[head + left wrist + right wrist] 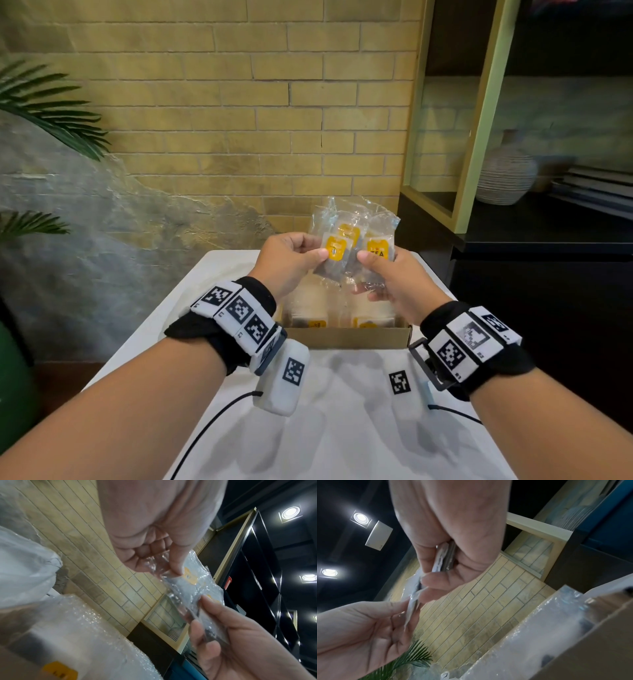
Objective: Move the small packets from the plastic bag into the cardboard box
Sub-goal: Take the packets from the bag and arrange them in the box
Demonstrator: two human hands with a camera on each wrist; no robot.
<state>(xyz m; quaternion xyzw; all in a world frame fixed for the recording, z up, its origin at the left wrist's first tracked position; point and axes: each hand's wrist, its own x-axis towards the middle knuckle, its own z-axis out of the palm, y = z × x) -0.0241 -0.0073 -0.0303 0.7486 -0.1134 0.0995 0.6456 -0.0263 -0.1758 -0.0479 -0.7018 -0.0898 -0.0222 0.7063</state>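
Note:
Above the open cardboard box I hold a clear, crinkled plastic bag with both hands. My left hand pinches a small packet with a yellow label at the bag's lower end, thumb on its front. My right hand grips the bag round a second yellow-labelled packet. The right wrist view shows packet edges clamped between the right hand's fingers and palm. In the left wrist view the left thumb presses on the film. More packets lie in the box.
The box stands on a white table against a yellow brick wall. A palm plant is at the left. At the right stands a dark cabinet with a green-framed shelf and a ribbed vase. Thin black cables hang from both wrist bands.

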